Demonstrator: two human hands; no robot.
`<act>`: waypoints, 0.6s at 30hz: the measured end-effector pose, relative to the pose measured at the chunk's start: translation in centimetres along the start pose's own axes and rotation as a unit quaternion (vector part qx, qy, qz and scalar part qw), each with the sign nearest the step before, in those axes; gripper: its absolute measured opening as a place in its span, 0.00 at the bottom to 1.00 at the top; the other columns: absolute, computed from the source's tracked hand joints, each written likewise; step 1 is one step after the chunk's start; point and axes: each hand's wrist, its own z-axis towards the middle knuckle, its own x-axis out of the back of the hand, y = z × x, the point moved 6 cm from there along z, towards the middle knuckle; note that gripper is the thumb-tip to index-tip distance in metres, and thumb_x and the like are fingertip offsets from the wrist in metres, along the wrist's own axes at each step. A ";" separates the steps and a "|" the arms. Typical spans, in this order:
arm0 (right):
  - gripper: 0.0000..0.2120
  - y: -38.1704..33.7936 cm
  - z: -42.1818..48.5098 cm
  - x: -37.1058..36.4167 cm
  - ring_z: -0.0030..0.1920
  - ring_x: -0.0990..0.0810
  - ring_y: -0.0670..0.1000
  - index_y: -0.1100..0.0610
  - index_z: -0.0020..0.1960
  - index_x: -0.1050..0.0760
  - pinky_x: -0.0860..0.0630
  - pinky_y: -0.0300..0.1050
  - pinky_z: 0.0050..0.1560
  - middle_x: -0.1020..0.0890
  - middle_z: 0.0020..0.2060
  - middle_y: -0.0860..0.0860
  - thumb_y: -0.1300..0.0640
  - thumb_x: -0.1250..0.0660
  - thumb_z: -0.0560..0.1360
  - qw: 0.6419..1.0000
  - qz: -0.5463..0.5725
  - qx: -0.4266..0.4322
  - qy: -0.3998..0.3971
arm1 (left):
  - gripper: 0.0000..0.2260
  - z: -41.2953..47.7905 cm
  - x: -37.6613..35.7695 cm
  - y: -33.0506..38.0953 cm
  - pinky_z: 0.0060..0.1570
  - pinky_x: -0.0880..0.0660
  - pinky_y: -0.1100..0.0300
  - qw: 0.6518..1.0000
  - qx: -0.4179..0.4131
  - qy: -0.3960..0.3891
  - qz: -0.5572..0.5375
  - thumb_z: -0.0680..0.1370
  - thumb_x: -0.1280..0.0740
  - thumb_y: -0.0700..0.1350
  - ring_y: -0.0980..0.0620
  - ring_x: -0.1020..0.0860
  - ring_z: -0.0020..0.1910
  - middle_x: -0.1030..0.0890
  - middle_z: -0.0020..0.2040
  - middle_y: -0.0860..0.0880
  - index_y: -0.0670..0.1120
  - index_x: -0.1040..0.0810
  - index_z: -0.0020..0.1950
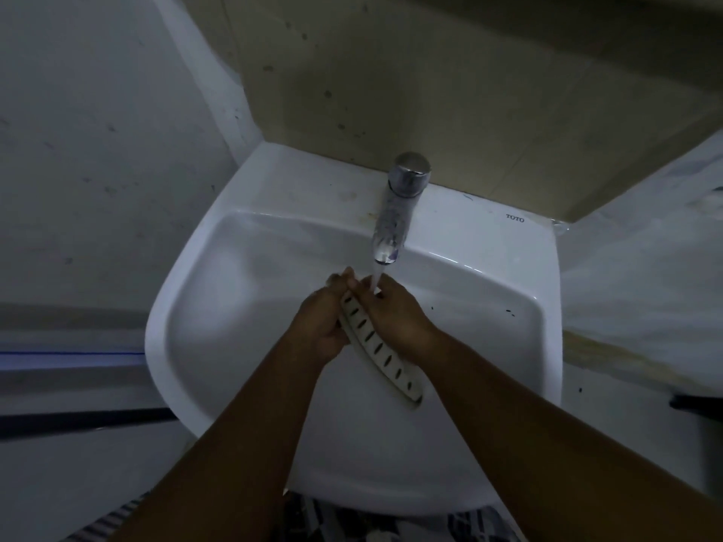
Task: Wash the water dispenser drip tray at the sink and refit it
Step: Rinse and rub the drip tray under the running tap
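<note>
The drip tray (385, 357) is a long pale slotted plastic piece, held on edge over the white sink basin (234, 307). My left hand (324, 318) grips its upper left side. My right hand (391, 311) closes over its top right part, fingers near the water stream. Water runs from the chrome tap (395, 213) onto the tray's upper end between my fingers. The tray's lower end sticks out towards the basin's right front.
The sink sits in a corner between a grey wall on the left and a beige tiled wall (430, 91) behind. A stained ledge (645, 287) lies to the right. Small dark specks dot the basin's right side.
</note>
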 end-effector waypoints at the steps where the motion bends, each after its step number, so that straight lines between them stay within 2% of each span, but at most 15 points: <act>1: 0.23 0.1 0.2 0.3 0.47 0.20 0.52 0.59 0.49 0.23 0.23 0.49 0.55 0.17 0.46 0.53 0.39 0.41 0.79 1.000 -0.021 0.005 -0.009 | 0.23 0.4 0.4 0.0 0.39 0.23 0.53 1.000 0.009 -0.003 -0.016 0.79 0.39 0.62 0.46 0.17 0.46 0.14 0.47 0.43 0.44 0.18 0.52; 3: 0.23 0.5 0.3 0.8 0.41 0.22 0.51 0.60 0.38 0.25 0.27 0.44 0.44 0.21 0.38 0.54 0.44 0.42 0.81 0.996 -0.087 0.010 -0.024 | 0.29 0.4 1.0 0.0 0.41 0.23 0.50 0.999 0.030 0.016 -0.040 0.78 0.43 0.67 0.43 0.18 0.49 0.16 0.51 0.41 0.42 0.20 0.57; 5: 0.23 1.4 0.2 1.2 0.41 0.22 0.54 0.60 0.34 0.27 0.32 0.44 0.41 0.21 0.35 0.55 0.48 0.44 0.82 0.991 -0.135 0.003 -0.015 | 0.29 0.1 1.3 -0.1 0.41 0.23 0.47 0.998 0.032 0.039 -0.046 0.80 0.43 0.64 0.41 0.19 0.50 0.18 0.53 0.39 0.40 0.22 0.62; 8: 0.25 2.4 0.3 1.5 0.53 0.20 0.61 0.67 0.47 0.19 0.29 0.44 0.50 0.17 0.48 0.63 0.49 0.46 0.83 0.993 -0.104 -0.050 0.017 | 0.25 0.1 1.2 -0.2 0.42 0.22 0.49 0.997 0.013 0.058 -0.040 0.81 0.41 0.60 0.41 0.19 0.49 0.18 0.52 0.39 0.39 0.23 0.61; 12: 0.30 3.4 0.7 1.4 0.58 0.21 0.60 0.63 0.62 0.24 0.26 0.49 0.59 0.20 0.58 0.61 0.38 0.43 0.78 0.984 0.013 -0.173 0.023 | 0.21 0.0 0.2 -0.1 0.42 0.22 0.55 0.999 -0.012 0.029 -0.014 0.83 0.42 0.57 0.47 0.18 0.46 0.16 0.49 0.42 0.41 0.20 0.56; 14: 0.32 3.3 0.8 0.8 0.57 0.20 0.58 0.59 0.62 0.23 0.25 0.50 0.61 0.19 0.58 0.58 0.33 0.42 0.75 0.982 0.031 -0.187 0.013 | 0.22 0.0 0.2 0.2 0.45 0.22 0.54 0.999 -0.024 0.027 -0.019 0.83 0.44 0.57 0.46 0.18 0.48 0.16 0.50 0.42 0.41 0.19 0.55; 16: 0.31 2.6 0.7 0.1 0.55 0.19 0.57 0.56 0.60 0.22 0.24 0.53 0.62 0.18 0.56 0.56 0.32 0.43 0.74 0.983 0.067 -0.171 -0.005 | 0.25 0.1 0.2 0.7 0.52 0.22 0.51 0.998 -0.033 0.022 -0.049 0.83 0.43 0.58 0.43 0.19 0.55 0.18 0.58 0.39 0.38 0.22 0.63; 18: 0.31 1.9 1.0 -0.5 0.54 0.19 0.59 0.56 0.58 0.21 0.23 0.57 0.61 0.17 0.54 0.58 0.33 0.44 0.74 0.984 0.104 -0.141 -0.021 | 0.28 -0.1 -0.2 1.2 0.50 0.20 0.51 0.993 -0.029 0.010 -0.118 0.83 0.44 0.58 0.41 0.21 0.60 0.21 0.64 0.38 0.36 0.29 0.70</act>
